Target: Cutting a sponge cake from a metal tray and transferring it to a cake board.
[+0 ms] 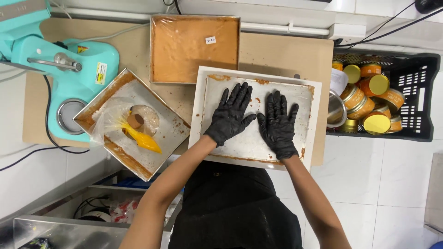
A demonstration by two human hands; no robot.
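Both hands, left (230,115) and right (277,124), spread flat, fingers open, pressing paper sheet (258,138) onto tray (199,106), apparently smoothing it; gripping nothing.

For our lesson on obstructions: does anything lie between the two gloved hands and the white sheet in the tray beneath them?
Nothing visible does. The left hand and right hand lie flat, fingers spread, directly on the white sheet; only their black gloves are between.
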